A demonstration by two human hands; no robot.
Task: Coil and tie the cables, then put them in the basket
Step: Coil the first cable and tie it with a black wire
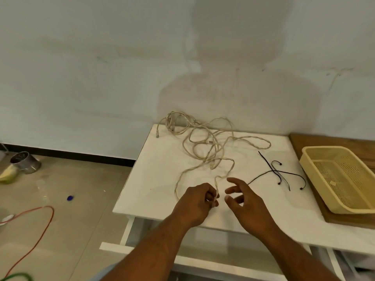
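Note:
A long beige cable lies in a loose tangle across the back and middle of the white table. My left hand is near the table's front edge, fingers pinched on one end of that cable, which rises from the hand toward the tangle. Just to its right, my right hand hovers with fingers spread and holds nothing. Thin black ties lie crossed on the table to the right of my hands. A yellow mesh basket sits tilted at the far right on a wooden board.
The table stands against a pale wall. On the floor to the left lie a metal can, a red wire, a green cable end and a small blue object.

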